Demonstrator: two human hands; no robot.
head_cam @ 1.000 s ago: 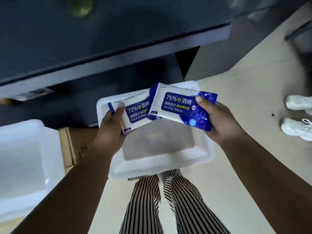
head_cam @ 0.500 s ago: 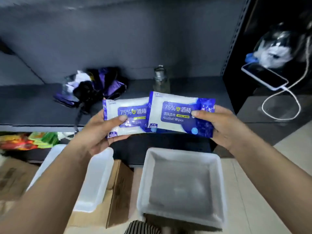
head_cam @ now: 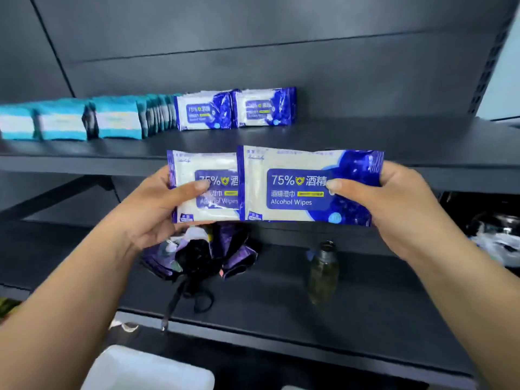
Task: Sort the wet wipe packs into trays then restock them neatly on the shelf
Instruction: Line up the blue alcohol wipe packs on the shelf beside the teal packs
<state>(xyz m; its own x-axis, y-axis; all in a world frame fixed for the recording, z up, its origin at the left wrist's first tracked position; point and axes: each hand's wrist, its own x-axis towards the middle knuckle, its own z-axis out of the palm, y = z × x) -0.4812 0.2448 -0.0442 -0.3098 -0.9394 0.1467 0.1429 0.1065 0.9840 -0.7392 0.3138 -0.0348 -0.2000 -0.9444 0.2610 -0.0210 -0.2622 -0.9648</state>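
Where the upper shelf (head_cam: 365,142) begins at the far left, teal and white packs (head_cam: 64,123) stand upright in a row along its back, blurred so that their print cannot be read; just to their right stand two blue and white alcohol wipe packs (head_cam: 233,111), upright, side by side and touching, faces forward. In front of the shelf's front edge the left hand (head_cam: 152,209) holds the left wipe pack (head_cam: 206,190), thumb pressed across its face and fingers curled behind it; the pack is upright and held in the air, not resting on the shelf. The right wipe pack (head_cam: 306,184) overlaps the right edge of the left one and lies in front of it; the right hand (head_cam: 394,204) grips it at its right end, thumb on the face, fingers wrapped behind. On the lower shelf (head_cam: 281,299), below the left pack, lies a crumpled purple and black bundle (head_cam: 202,257), possibly a folded umbrella, with a black cord trailing over the edge; to its right stands a small clear bottle (head_cam: 323,268), upright, well apart from the bundle. At the bottom left a white tray (head_cam: 146,370) shows only its corner; at the far right edge a pale, indistinct item (head_cam: 498,240) sits in a dark recess.
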